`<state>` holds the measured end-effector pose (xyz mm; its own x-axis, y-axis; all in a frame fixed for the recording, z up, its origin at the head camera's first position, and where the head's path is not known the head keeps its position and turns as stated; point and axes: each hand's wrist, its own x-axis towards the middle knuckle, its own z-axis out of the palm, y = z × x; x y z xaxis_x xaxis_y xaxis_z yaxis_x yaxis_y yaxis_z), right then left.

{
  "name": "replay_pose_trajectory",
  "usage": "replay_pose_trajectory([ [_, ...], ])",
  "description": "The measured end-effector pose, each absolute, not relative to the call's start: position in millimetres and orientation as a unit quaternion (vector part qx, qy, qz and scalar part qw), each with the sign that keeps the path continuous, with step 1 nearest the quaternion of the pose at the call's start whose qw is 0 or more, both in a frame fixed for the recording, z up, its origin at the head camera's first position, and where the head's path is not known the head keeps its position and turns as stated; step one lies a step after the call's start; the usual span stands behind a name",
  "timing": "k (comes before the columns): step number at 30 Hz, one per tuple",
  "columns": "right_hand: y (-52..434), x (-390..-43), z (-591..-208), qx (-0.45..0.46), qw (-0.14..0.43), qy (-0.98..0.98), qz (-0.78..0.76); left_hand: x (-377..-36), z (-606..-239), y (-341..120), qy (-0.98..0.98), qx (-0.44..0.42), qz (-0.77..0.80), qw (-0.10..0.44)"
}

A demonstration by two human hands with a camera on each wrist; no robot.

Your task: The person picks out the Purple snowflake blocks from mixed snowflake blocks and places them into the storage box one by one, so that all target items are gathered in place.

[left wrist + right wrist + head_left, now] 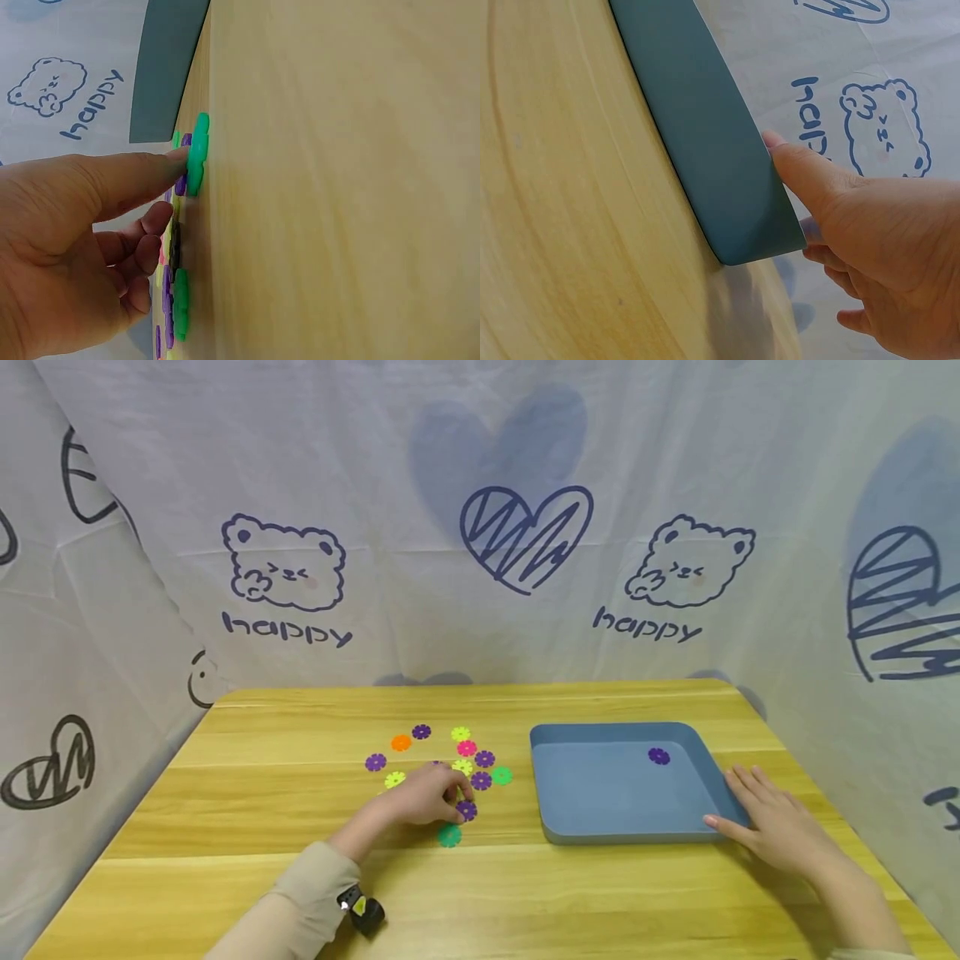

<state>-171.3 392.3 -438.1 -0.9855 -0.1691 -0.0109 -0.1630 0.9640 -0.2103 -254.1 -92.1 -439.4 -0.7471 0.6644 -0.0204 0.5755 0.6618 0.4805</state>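
Note:
My left hand [429,795] is low over scattered flower-shaped plastic discs. Its thumb and index finger pinch the edge of a purple disc [467,811]; a green disc [449,836] lies just in front of it. In the left wrist view, the thumb tip meets the purple disc behind a green one [198,154], with the other fingers curled. My right hand [780,827] rests at the near right corner of a blue-grey tray [630,838], fingers fairly straight along its side and thumb on the rim. Inside the tray lies one purple disc [659,756].
More discs lie on the wooden table [225,827] around and beyond the left hand, among them an orange one [401,742], a pink one [467,748] and a light green one [502,775]. A printed white cloth [405,610] hangs behind the table and at its sides.

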Motion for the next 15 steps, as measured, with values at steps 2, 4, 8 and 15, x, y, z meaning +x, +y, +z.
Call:
replay_pose_trajectory([
  [2,392.6,-171.3,-438.3,-0.084,0.014,0.991,-0.105,-255.3,-438.9,-91.5,0.905,0.337,0.239,0.099],
  [4,392.7,-171.4,-438.3,-0.084,0.014,0.991,-0.106,-255.4,-438.6,-91.2,0.903,0.323,0.261,0.106],
  [8,392.6,-171.5,-438.2,-0.084,0.013,0.991,-0.107,-256.5,-439.6,-94.1,0.890,0.279,0.333,0.137],
  [15,391.7,-170.3,-437.1,-0.085,0.015,0.989,-0.116,-258.9,-432.0,-97.2,0.837,0.234,0.457,0.188],
])
